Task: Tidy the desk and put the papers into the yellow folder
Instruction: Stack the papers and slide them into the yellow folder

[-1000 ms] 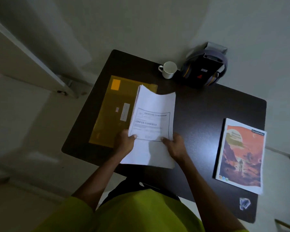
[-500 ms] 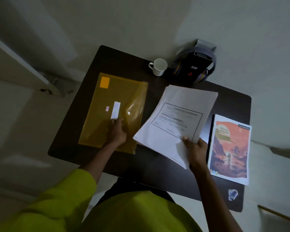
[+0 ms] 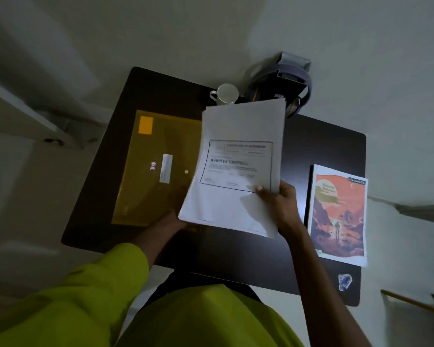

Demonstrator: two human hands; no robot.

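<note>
Translucent yellow plastic snap folder (image 3: 148, 169) lies flat on the left part of the dark brown surface (image 3: 311, 146), its right side covered by the sheets. Can't tell if its flap is open; the mouth is hidden. Left hand (image 3: 171, 220) is mostly under the stack's lower-left corner, at the folder's near edge; its fingers are out of sight, so whether they pinch folder, paper or nothing cannot be told. White paper stack with a bordered certificate on top (image 3: 238, 166) is held up above the surface, tilted, overlapping the folder. Right hand (image 3: 281, 204) is closed on the stack's lower-right edge, thumb on top, the only clear hold.

Risks: a one-corner pinch on a loose stack may let sheets fan or slip; edges could catch on the folder mouth and crumple if the flap isn't held open. The stack's far edge sits near the white ceramic mug (image 3: 226, 94), so a sweep could knock it.

Mug is partly hidden by paper. Small certificate text is motion-blurred. Orange-cover notebook (image 3: 338, 214) lies at right, untouched.
</note>
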